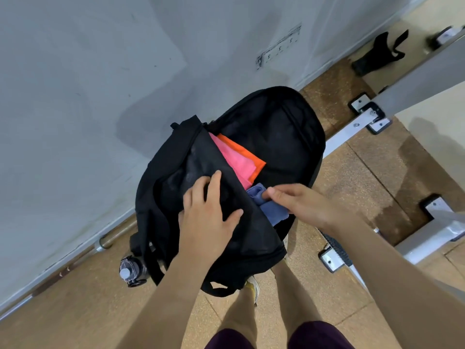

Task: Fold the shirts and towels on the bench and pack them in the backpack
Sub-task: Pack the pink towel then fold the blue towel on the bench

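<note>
**Q:** What is the setting?
**A:** A brown tiled floor (pixel 364 172) against a grey wall (pixel 100 96). The black backpack (pixel 276 127) stands on the floor, its main compartment unzipped.

**Q:** Where are the hands and the cloths?
**A:** The left hand (pixel 206 215) lies spread on the backpack's front flap (pixel 246 230), pressing it aside. The right hand (pixel 302 202) pinches a blue cloth (pixel 274 210) at the backpack's mouth. A pink cloth (pixel 239 162) and an orange cloth (pixel 249 154) lie folded inside the backpack.

**Q:** How is this step best done?
**A:** Probably by holding the flap wide and sliding the blue cloth in flat beside the pink one, so its fold survives.

**Q:** What surrounds the backpack?
**A:** A water bottle (pixel 130 272) sits in the backpack's left side pocket, and a metal frame (pixel 364 117) runs along the backpack's right. The sagging flap is the likeliest obstruction.
</note>
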A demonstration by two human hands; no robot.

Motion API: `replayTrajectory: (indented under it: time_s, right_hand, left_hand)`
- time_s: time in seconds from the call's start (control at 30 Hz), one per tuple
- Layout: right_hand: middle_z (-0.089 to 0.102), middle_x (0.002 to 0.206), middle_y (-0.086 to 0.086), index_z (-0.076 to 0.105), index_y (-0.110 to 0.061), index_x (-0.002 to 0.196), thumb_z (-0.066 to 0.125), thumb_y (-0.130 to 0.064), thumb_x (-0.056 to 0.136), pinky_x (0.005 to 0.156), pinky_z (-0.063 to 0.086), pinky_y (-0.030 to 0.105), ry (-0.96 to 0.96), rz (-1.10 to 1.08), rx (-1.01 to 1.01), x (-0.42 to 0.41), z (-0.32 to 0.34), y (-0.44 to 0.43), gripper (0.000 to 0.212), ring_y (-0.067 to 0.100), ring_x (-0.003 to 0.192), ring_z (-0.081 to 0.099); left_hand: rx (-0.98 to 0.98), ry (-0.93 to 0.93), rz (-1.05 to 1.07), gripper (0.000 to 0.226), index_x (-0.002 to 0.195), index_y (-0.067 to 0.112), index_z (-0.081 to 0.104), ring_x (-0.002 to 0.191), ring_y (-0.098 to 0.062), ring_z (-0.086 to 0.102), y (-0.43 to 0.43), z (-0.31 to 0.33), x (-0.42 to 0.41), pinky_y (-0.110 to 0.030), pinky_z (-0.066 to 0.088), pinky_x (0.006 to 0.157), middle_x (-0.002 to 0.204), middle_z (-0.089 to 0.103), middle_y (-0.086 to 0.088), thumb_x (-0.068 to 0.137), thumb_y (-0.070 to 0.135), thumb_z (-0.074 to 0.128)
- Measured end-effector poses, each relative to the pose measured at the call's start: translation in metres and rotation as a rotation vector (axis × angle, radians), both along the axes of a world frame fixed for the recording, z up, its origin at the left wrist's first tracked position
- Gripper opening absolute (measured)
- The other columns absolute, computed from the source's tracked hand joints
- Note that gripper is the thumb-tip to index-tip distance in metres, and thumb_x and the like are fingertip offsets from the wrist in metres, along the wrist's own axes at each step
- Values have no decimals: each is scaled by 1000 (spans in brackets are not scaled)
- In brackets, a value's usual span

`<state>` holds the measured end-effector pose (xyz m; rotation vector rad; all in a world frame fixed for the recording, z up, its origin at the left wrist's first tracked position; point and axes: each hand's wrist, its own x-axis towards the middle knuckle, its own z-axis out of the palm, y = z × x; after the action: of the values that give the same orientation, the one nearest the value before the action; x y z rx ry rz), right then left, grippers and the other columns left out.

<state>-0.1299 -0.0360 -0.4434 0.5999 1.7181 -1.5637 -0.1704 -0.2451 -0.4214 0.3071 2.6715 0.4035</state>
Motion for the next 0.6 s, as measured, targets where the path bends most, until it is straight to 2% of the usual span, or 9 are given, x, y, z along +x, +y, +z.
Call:
replayTrajectory:
  time_s: [0.1, 0.17, 0.23, 0.3, 0.37, 0.47, 0.53, 0.6]
  right_hand:
    - [68, 117, 0, 67, -17, 116, 46, -34, 101, 101, 44, 33, 50, -113, 88, 8, 11, -8, 30, 13, 114, 59]
    - [65, 119, 1, 64, -14, 121, 50, -24, 100, 92, 45, 28, 67, -250, 218, 14, 25, -5, 27, 14, 112, 59]
    - [65, 116, -2, 63, -21, 120, 53, -21, 98, 91, 47, 30, 77, -373, 294, 20, 47, 3, 24, 14, 110, 61]
    - [67, 111, -3, 63, -27, 113, 54, -22, 97, 90, 51, 36, 110, -452, 334, 27, 81, 13, 18, 13, 100, 64]
    - [67, 104, -5, 64, -27, 113, 54, -24, 97, 87, 54, 39, 184, -465, 390, 34, 123, 18, 18, 15, 90, 67]
    - [68, 90, -9, 63, -37, 105, 53, -27, 98, 68, 52, 33, 305, -407, 515, 49, 196, 19, 16, 25, 78, 67]
    - [67, 87, -15, 61, -43, 93, 53, -26, 98, 69, 48, 27, 392, -381, 609, 63, 245, 16, 19, 17, 79, 66]
    - [67, 92, -20, 60, -45, 93, 55, -26, 97, 75, 48, 27, 493, -390, 696, 81, 292, 12, 20, 8, 87, 65]
  left_hand:
    - [-78, -74, -32, 84, 150, 32, 18, 135, -22, 26, 2, 4, -3, -50, 46, 95, 150, 26, 4, 83, 50, 65]
    - [-27, -125, -11, 78, 150, 29, 23, 135, -22, 29, 3, 14, -8, -44, 44, 100, 149, 29, 3, 86, 45, 65]
    - [52, -172, 27, 59, 145, 27, 38, 130, -18, 41, 0, 32, -13, -33, 41, 100, 144, 42, 4, 91, 35, 61]
    - [97, -156, 57, 36, 130, 27, 57, 115, -12, 55, -4, 59, -15, -25, 42, 95, 130, 58, 7, 94, 27, 57]
    - [132, -104, 78, 25, 117, 28, 67, 103, -7, 61, -9, 96, -12, -18, 42, 88, 116, 67, 12, 96, 23, 54]
    - [273, -123, 107, 21, 103, 35, 69, 90, 2, 63, -17, 161, -5, -10, 41, 78, 97, 70, 21, 96, 22, 53]
    - [378, -162, 80, 24, 93, 40, 67, 79, 8, 62, -25, 208, 2, -5, 40, 68, 79, 69, 23, 95, 20, 54]
    - [463, -145, 17, 26, 89, 41, 68, 74, 7, 61, -33, 252, 11, -6, 41, 67, 75, 67, 24, 94, 19, 55]
